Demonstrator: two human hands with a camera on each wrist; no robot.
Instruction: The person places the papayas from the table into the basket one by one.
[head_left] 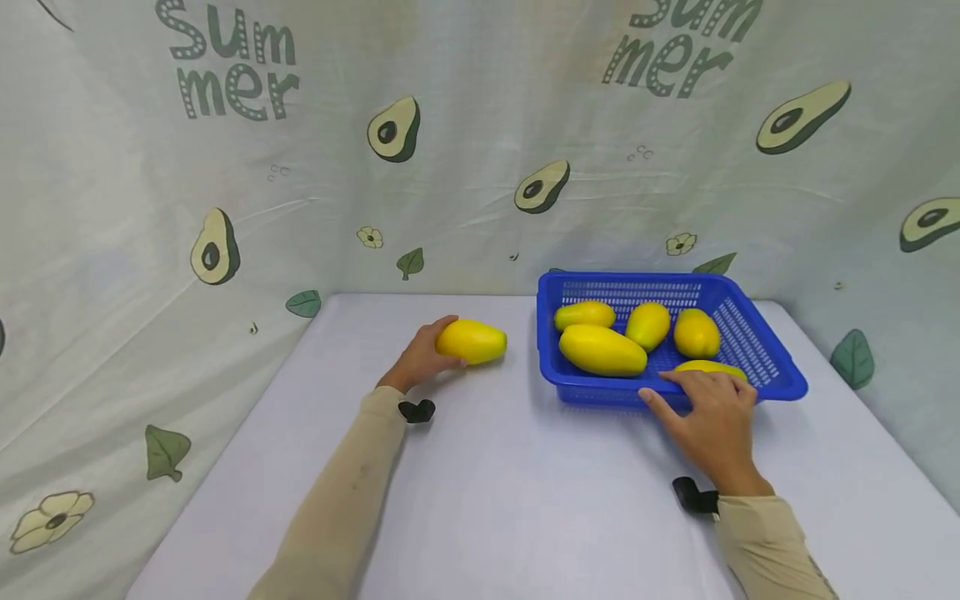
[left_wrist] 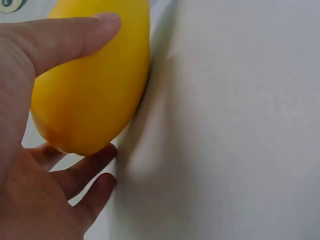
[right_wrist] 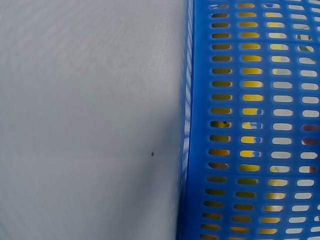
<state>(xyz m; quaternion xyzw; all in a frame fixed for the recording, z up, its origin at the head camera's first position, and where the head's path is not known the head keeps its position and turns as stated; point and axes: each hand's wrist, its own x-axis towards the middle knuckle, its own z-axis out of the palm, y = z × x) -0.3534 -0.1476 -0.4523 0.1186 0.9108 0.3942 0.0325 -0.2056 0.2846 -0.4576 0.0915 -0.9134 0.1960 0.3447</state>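
Observation:
My left hand (head_left: 423,357) grips a yellow papaya (head_left: 472,342) over the white table. In the left wrist view, the thumb lies along the side of that papaya (left_wrist: 95,85), with other fingers near its rounded end. To the right, my right hand (head_left: 708,421) reaches over the front rim of a blue basket (head_left: 551,358), its thumb pointing left. Partly hidden beyond it lies a papaya (head_left: 708,367) inside. Bits of finger show through the slots of the basket wall (right_wrist: 235,102) in the right wrist view. I cannot tell whether the right hand holds anything.
Inside the basket lie several other papayas, among them a long one (head_left: 602,350) at the front left and a rounder-looking one (head_left: 697,333) at the right. The white tabletop (head_left: 525,492) ends at a hanging cloth (head_left: 465,233) printed with avocados.

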